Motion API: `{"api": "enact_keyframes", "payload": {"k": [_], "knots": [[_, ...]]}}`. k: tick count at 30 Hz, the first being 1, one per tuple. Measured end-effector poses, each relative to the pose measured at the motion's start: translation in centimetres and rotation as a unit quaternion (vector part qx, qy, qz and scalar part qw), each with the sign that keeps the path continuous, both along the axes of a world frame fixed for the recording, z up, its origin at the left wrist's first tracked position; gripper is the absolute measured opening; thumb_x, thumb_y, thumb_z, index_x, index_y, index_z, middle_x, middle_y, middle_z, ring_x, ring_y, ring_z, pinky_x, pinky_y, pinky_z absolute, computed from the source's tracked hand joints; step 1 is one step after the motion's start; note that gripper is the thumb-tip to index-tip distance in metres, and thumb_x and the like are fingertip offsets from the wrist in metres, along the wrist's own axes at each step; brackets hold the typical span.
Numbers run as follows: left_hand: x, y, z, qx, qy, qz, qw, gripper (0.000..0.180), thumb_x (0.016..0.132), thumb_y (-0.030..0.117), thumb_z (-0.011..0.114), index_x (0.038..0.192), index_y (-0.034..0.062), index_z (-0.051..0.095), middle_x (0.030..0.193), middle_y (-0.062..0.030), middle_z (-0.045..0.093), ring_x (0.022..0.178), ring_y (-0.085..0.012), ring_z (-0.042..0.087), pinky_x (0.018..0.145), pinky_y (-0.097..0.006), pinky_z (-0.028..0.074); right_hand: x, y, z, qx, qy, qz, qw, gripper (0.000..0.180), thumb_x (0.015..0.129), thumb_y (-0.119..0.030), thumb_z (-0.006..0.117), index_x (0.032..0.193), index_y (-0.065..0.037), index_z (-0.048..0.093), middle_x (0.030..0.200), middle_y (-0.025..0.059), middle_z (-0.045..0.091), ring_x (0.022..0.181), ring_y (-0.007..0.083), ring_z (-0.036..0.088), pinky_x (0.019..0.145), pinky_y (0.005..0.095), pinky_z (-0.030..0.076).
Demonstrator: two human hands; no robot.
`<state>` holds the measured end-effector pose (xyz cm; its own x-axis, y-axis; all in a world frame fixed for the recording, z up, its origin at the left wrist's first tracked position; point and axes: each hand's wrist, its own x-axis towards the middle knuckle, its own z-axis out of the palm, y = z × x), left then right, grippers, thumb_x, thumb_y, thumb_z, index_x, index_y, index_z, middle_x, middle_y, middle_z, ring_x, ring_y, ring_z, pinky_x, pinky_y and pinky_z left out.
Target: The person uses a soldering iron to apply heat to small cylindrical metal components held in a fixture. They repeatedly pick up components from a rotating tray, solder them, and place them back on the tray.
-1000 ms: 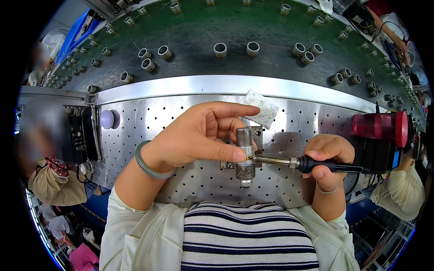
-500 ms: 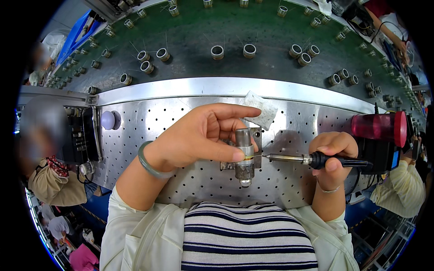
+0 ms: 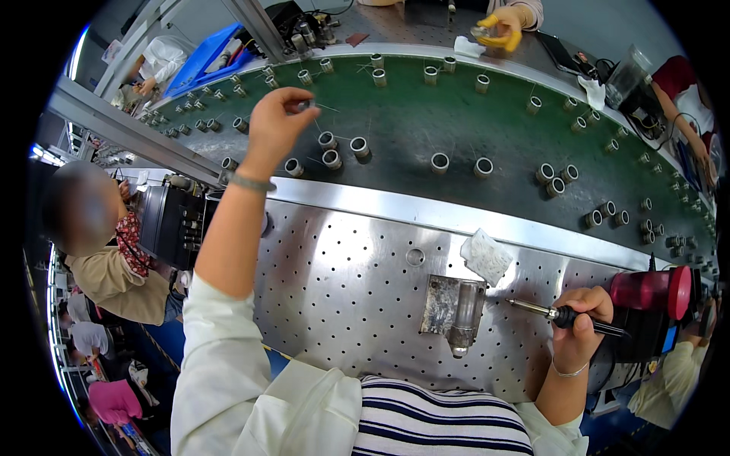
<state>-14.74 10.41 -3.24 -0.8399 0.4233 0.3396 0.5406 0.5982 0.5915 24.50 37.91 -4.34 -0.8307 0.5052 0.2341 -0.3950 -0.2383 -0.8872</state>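
My left hand [image 3: 277, 125] reaches out over the green belt, thumb and fingers pinched on a small metal cylinder [image 3: 306, 105], mostly hidden, with thin wires sticking out beside it. Close to that hand, several open-topped metal cylinders [image 3: 360, 147] with fine wires stand on the belt [image 3: 403, 114]. My right hand [image 3: 582, 323] grips a soldering iron [image 3: 566, 315] by its black handle, the tip pointing left. Left of the tip, a worn metal block [image 3: 439, 304] holds a rod-like round metal piece [image 3: 464, 313]; the tip is apart from it.
A crumpled white cloth [image 3: 487, 257] and a thin ring [image 3: 415, 257] lie on the perforated metal worktop [image 3: 342, 289]. At right stands a red transparent canister [image 3: 646, 292] by a black box. Across the belt, another person's yellow-gloved hand [image 3: 502, 30] holds a small part.
My left hand has left the metal block and swung up and left over the belt. The soldering iron has drawn away from the block. My view has shifted, showing more of the far side.
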Motion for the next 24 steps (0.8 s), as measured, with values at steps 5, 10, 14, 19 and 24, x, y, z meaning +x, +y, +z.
{"api": "enact_keyframes", "payload": {"k": [5, 10, 14, 19, 24], "knots": [[-6.8, -4.5, -3.6, -0.152, 0.03, 0.112, 0.982, 0.031, 0.071, 0.016, 0.077, 0.097, 0.0027, 0.068, 0.085, -0.0078, 0.067, 0.076, -0.0176, 0.06, 0.07, -0.03, 0.049, -0.1, 0.3, -0.5, -0.004, -0.04, -0.017, 0.999, 0.026, 0.081, -0.019, 0.073, 0.083, 0.0, 0.055, 0.069, 0.0122, 0.061, 0.045, 0.0107, 0.053, 0.045, 0.0193, 0.042], [-2.5, -2.6, -1.9, -0.14, 0.133, -0.056, 0.98, 0.03, 0.07, 0.007, 0.074, 0.099, 0.0122, 0.071, 0.122, -0.01, 0.057, 0.104, -0.0244, 0.056, 0.089, -0.036, 0.045, 0.2, 0.5, -0.7, -0.004, -0.06, -0.04, 0.997, 0.027, 0.08, -0.02, 0.073, 0.083, 0.0, 0.055, 0.07, 0.0121, 0.061, 0.046, 0.011, 0.053, 0.045, 0.0191, 0.042], [0.5, -1.7, -1.4, -0.186, 0.09, -0.154, 0.966, 0.03, 0.068, 0.007, 0.075, 0.097, 0.0143, 0.071, 0.128, -0.0096, 0.052, 0.123, -0.0308, 0.04, 0.104, -0.041, 0.033, 0.2, 0.3, -0.6, -0.01, -0.055, -0.028, 0.998, 0.027, 0.08, -0.02, 0.074, 0.083, 0.001, 0.056, 0.07, 0.0119, 0.061, 0.046, 0.0113, 0.054, 0.045, 0.0192, 0.042], [1.0, -1.7, 0.0, -0.136, 0.145, -0.062, 0.978, 0.025, 0.068, 0.01, 0.078, 0.091, 0.0077, 0.07, 0.121, -0.0116, 0.057, 0.117, -0.0314, 0.047, 0.1, -0.041, 0.037, 0.1, 0.2, -0.4, -0.005, -0.037, -0.018, 0.999, 0.027, 0.081, -0.019, 0.073, 0.084, 0.002, 0.056, 0.07, 0.0117, 0.061, 0.046, 0.0115, 0.054, 0.045, 0.0194, 0.042], [10.2, 4.4, 4.2, 0.036, -0.155, -0.29, 0.944, 0.02, 0.073, 0.011, 0.077, 0.089, 0.0033, 0.07, 0.114, -0.0094, 0.058, 0.109, -0.0213, 0.053, 0.094, -0.033, 0.04, 0.6, 0.3, 0.2, -0.006, -0.044, -0.022, 0.999, 0.025, 0.081, -0.018, 0.072, 0.085, 0.002, 0.057, 0.068, 0.0111, 0.06, 0.048, 0.0114, 0.054, 0.046, 0.0194, 0.042]]}}
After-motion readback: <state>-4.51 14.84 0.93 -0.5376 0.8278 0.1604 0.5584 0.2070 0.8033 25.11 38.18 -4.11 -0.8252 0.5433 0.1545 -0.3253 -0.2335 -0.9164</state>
